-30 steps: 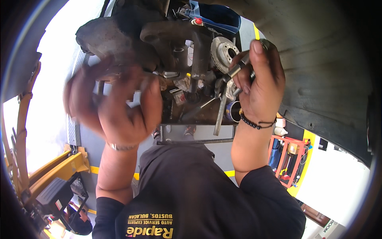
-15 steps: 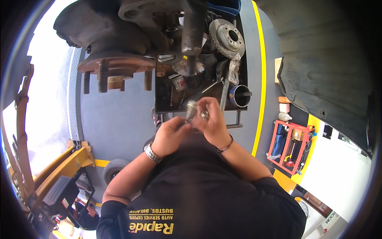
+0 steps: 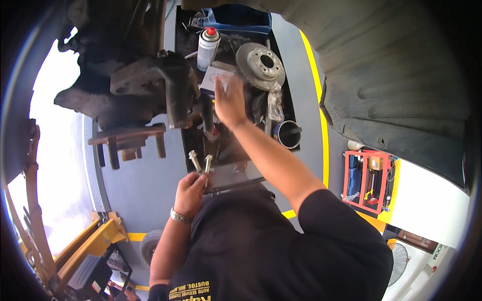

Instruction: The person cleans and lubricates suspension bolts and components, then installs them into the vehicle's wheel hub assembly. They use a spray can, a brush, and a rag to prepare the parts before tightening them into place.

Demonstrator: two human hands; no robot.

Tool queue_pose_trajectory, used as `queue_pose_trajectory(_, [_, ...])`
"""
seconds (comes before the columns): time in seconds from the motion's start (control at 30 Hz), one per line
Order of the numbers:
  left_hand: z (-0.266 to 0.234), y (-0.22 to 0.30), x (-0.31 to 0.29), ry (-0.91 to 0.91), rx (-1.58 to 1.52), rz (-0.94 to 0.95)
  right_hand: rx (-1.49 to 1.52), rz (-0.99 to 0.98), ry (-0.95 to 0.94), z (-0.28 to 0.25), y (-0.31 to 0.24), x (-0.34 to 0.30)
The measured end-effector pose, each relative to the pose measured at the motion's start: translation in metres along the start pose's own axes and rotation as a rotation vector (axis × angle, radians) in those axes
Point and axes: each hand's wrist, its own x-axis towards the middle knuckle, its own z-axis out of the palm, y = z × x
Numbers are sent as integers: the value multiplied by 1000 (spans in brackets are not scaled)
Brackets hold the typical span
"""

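Two flanged metal bolts (image 3: 194, 158) stand up from my left hand (image 3: 191, 191), whose fingers and thumb are closed round their lower ends, near the front edge of a dark work table. My right hand (image 3: 231, 103) is stretched far over the table, thumb and fingers apart and blurred by motion. It overlaps the near side of a white box (image 3: 213, 79); whether it touches the box I cannot tell. Behind the box rises a white spray can (image 3: 208, 50) with a red cap. A brake disc (image 3: 246, 62) lies to the right of that hand.
At left hangs a wheel hub (image 3: 131, 134) with projecting studs, beside dark suspension parts (image 3: 175, 95). An open can (image 3: 287, 134) and a crumpled plastic wrapper (image 3: 274, 103) sit along the table's right side. A blue tray (image 3: 236, 22) lies at the back. Dark bodywork (image 3: 391, 95) overhangs the right.
My hands have parted. The right one has reached forward to the white box, while the left has moved slightly left and down with the bolts. The view has shifted, bringing the spray can into sight.
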Motion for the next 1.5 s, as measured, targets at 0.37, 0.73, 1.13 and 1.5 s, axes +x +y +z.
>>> queue_pose_trajectory(0.37, [-28,-31,-29,201,-123,86,19,-193,324,85,54,171])
queue_pose_trajectory(0.73, [-37,-21,-18,141,95,92,861,-41,-760,-76,-6,104])
queue_pose_trajectory(1.13, [-27,-10,-12,149,131,103,474,-549,-889,-80,-52,103])
queue_pose_trajectory(1.5, [-24,-15,-19,144,135,105,446,-558,-909,-85,-55,102])
